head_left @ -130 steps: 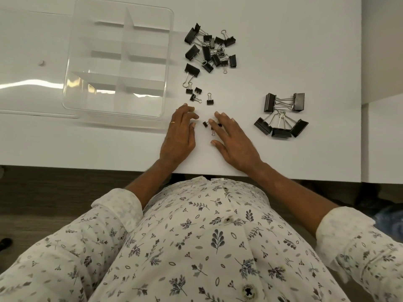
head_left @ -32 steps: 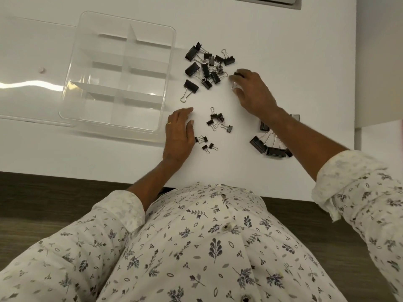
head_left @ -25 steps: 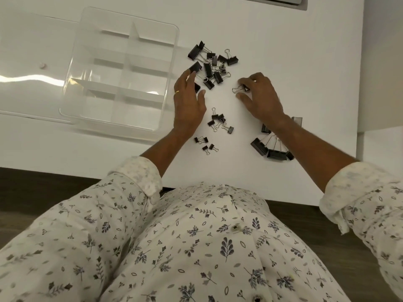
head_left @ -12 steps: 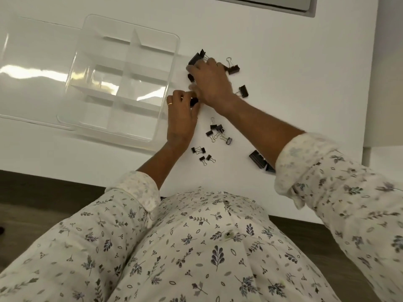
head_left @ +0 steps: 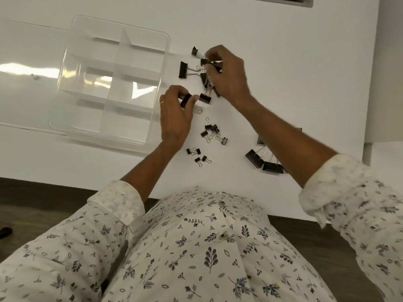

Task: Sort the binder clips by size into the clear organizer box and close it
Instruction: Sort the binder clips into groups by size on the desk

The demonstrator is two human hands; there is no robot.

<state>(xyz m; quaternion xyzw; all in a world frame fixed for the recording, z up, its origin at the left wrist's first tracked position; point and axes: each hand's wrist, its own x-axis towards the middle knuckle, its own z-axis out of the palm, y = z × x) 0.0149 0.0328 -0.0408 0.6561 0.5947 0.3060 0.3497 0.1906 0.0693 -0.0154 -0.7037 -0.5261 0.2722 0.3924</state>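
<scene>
left hand (head_left: 175, 118) pinching a medium clip (head_left: 185, 100) beside the organizer box (head_left: 162, 68); right hand (head_left: 226, 73) picking in the mixed pile (head_left: 201, 71), apparently gripping one clip.

still gathering by size, box compartments empty. next: carry the clip left over the wall, drop in one cell. clip's long axis slanted, toward upper right.

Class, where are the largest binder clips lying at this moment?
The largest clips lie on the white table at the right of the head view, partly hidden under the right forearm, to the right of the smallest clips.
</scene>
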